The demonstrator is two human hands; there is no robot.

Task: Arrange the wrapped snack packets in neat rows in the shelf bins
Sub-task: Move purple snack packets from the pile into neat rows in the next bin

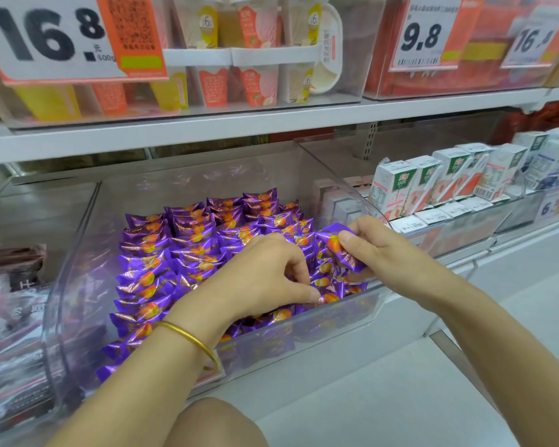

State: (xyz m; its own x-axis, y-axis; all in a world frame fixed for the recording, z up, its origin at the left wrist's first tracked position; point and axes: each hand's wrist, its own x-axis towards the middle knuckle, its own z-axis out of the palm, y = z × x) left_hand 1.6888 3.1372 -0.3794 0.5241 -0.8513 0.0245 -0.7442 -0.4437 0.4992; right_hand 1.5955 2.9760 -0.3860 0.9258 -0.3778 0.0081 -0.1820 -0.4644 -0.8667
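Here, right hand (380, 251) pinching a purple packet (333, 244), left hand (259, 279) pinching packets (331, 297) by bin front wall (304, 345).

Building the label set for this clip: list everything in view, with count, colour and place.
clear bin: one, transparent, centre, under the white shelf
purple snack packets: dozens, purple with orange print, in rows in the clear bin
held packet: one, purple, above the bin's right front corner
drink cartons: many, white with green and red, right of the bin
cup packs: several, yellow, orange and pink, on the white shelf
price signs: three, white and orange, top of view
dark packets: several, dark, left of the bin
bangle: one, gold, left wrist
left hand: pinches packets at the bin's front
right hand: pinches the held packet
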